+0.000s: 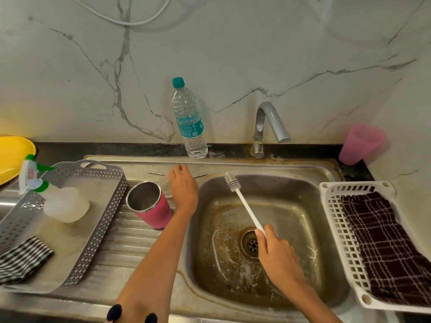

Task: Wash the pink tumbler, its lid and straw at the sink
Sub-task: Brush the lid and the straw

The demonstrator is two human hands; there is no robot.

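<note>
Just left of the sink basin (291, 206), the pink tumbler (150, 206) stands upright on the ribbed steel drainboard, its mouth open and its steel inside showing. Behind the tumbler, still left of the basin, lies the clear lid (164, 186), partly hidden by the left hand (183, 190). This hand reaches across the basin's rear left corner with its fingers bent down over the thin metal straw (156, 173), which lies flat along the rim; whether they pinch the straw or only touch it cannot be told. Over the basin, the right hand (277, 255) curls round the lower end of a white bottle brush (245, 206), thumb along the handle, bristle head raised toward the basin's back left. Behind the basin a tap (268, 127) and a clear water bottle (189, 120) stand against the marble wall. Right of the basin sits a white basket (326, 199) holding a dark checked cloth (384, 241), with a pink plastic cup (360, 144) on the dark surface behind it. Far left of the basin, a grey basket (105, 206) holds a spray bottle (58, 199) and a striped cloth (21, 259).
</note>
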